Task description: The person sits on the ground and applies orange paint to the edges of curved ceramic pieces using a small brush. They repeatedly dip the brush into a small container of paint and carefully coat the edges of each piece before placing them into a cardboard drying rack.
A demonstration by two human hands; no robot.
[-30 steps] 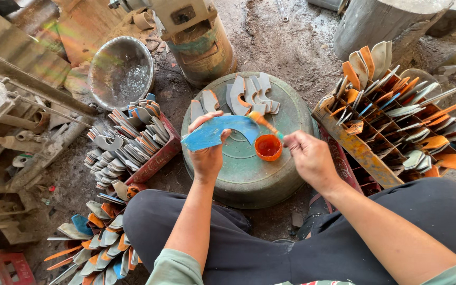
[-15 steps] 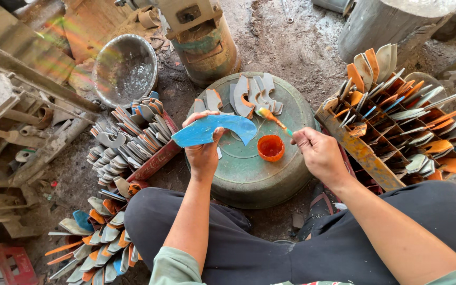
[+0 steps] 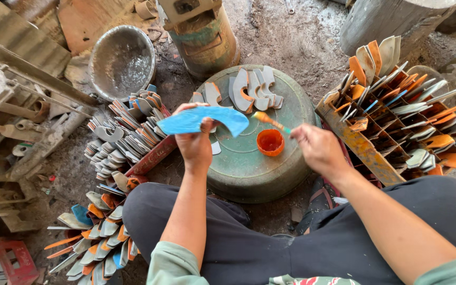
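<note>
Our left hand (image 3: 196, 143) is clenched on a curved blue blade (image 3: 202, 120); our right hand (image 3: 320, 149) pinches a brush (image 3: 271, 122) above the orange paint cup (image 3: 270, 142), mid-drum (image 3: 249, 169).

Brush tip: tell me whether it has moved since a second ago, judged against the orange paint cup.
Yes. The brush tip has risen out of the paint cup and now sits up-left of it, near the blue blade.

One head-worn camera looks steeply down from close above, facing forward over the person's lap toward the round green drum (image 3: 259, 174) on the ground.
</note>
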